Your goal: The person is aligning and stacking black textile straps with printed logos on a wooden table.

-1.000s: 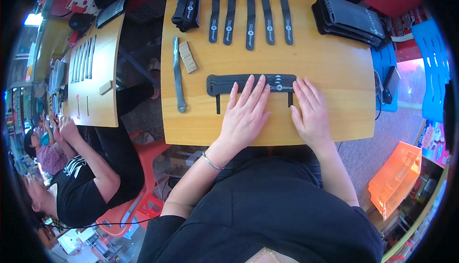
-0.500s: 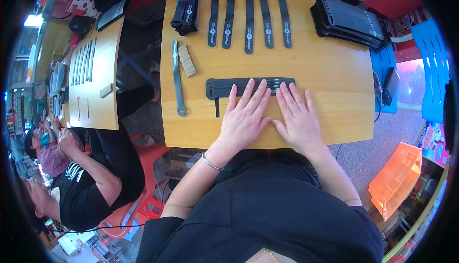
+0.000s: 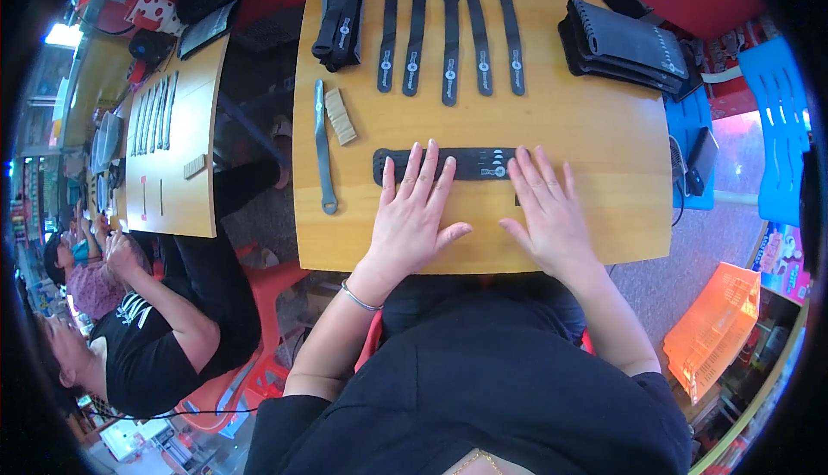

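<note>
A stack of flat black straps point(image 3: 470, 163), slotted at the left end and printed in white near the right end, lies crosswise on the wooden table in front of me. My left hand point(image 3: 412, 216) is flat and open, its fingertips resting on the left half of the stack. Open too, my right hand point(image 3: 552, 220) has its fingertips at the stack's right end, thumb spread. Beyond lie several single black straps point(image 3: 450, 48) in a row, slotted ends away from me. A lone grey strap point(image 3: 324, 147) lies to the left beside a small ribbed beige block point(image 3: 340, 117).
At the table's far left is a bundle of black straps point(image 3: 340, 18); at the far right, a pile of dark straps point(image 3: 625, 48). An orange basket point(image 3: 711, 328) stands low on the right. To the left, a person point(image 3: 164, 328) sits by another table point(image 3: 172, 190).
My hands have moved apart, the left one sliding leftward along the stack. More of the stack's middle and its white print now shows between them. The view has shifted slightly.
</note>
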A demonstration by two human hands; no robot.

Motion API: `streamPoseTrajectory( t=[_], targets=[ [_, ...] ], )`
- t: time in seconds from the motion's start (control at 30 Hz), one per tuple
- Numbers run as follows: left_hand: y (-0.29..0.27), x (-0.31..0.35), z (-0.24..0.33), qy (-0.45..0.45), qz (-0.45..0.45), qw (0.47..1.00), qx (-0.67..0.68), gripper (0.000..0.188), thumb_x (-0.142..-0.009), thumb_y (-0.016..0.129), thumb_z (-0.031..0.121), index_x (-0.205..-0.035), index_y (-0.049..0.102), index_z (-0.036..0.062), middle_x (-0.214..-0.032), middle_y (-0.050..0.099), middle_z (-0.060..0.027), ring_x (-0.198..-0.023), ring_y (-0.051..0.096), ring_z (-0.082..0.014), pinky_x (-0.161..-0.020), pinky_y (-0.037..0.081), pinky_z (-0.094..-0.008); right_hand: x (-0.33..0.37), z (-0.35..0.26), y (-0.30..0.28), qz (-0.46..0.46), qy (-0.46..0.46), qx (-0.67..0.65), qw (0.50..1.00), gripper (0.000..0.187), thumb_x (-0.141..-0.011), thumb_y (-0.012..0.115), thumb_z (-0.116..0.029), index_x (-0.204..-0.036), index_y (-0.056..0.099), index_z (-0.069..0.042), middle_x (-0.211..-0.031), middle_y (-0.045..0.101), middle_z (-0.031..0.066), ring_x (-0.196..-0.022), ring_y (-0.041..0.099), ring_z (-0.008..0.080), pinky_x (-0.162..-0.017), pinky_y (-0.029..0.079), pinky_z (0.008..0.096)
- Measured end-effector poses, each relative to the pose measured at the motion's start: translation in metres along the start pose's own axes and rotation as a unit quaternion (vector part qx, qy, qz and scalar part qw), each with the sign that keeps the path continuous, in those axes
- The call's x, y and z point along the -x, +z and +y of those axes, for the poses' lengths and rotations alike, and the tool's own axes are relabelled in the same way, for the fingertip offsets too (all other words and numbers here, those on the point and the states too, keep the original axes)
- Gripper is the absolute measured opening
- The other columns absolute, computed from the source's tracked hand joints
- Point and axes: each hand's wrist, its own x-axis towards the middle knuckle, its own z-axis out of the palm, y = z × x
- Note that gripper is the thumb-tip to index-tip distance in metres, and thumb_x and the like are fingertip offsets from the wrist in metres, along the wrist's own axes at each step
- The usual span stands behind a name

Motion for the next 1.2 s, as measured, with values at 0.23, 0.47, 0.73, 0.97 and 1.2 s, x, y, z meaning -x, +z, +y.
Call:
streamPoseTrajectory(
  t=[0.23,0.47,0.73,0.97,1.2],
  targets=[
    [0.006,0.006,-0.008,0.002,0.005,1.000,-0.004,0.087,-0.083,0.040,0.068,-0.143,0.032,0.0054,-0.152,0.018,-0.0202,-0.142,0.013,-0.0344,-0.113,0.006,-0.0538,-0.020,0.011,-0.001,0.038,-0.050,0.025,0.998,0.057,-0.085,0.062,-0.035,-0.131,0.049,-0.005,-0.140,0.044,0.0128,-0.129,0.041,0.0264,-0.107,0.027,0.0506],
    [0.003,0.010,-0.002,0.002,0.058,0.998,0.024,0.086,-0.082,0.039,0.072,-0.143,0.035,0.0111,-0.152,0.013,-0.0243,-0.141,0.008,-0.0417,-0.113,0.006,-0.0537,-0.138,0.075,0.009,0.300,0.031,-0.107,0.948,0.031,-0.082,0.066,-0.015,-0.109,0.056,-0.004,-0.098,0.060,0.0152,-0.092,0.060,0.0339,-0.080,0.049,0.0408],
    [0.005,0.008,-0.003,-0.007,0.074,0.997,0.033,0.084,-0.082,0.045,0.067,-0.144,0.034,0.0112,-0.153,0.010,-0.0240,-0.142,0.006,-0.0421,-0.113,0.008,-0.0530,-0.162,0.075,0.007,0.186,0.242,-0.078,0.949,0.036,-0.079,0.070,-0.023,-0.104,0.051,-0.005,-0.102,0.058,0.0179,-0.089,0.061,0.0373,-0.075,0.051,0.0454],
    [0.007,0.010,-0.004,-0.035,0.124,0.991,0.036,0.081,-0.085,0.047,0.061,-0.145,0.031,0.0110,-0.153,0.013,-0.0229,-0.142,0.009,-0.0401,-0.113,0.008,-0.0519,-0.138,0.072,0.008,0.276,0.219,-0.070,0.933,0.039,-0.077,0.071,-0.014,-0.110,0.052,-0.005,-0.104,0.057,0.0173,-0.094,0.059,0.0368,-0.079,0.050,0.0444],
    [0.004,0.014,-0.003,-0.022,0.108,0.993,0.046,0.081,-0.086,0.045,0.063,-0.145,0.031,0.0089,-0.153,0.012,-0.0231,-0.142,0.008,-0.0415,-0.113,0.010,-0.0507,-0.102,0.058,0.011,0.377,0.073,-0.150,0.911,0.034,-0.078,0.068,-0.004,-0.110,0.054,-0.005,-0.094,0.057,0.0127,-0.088,0.059,0.0273,-0.075,0.050,0.0365]
  ],
)
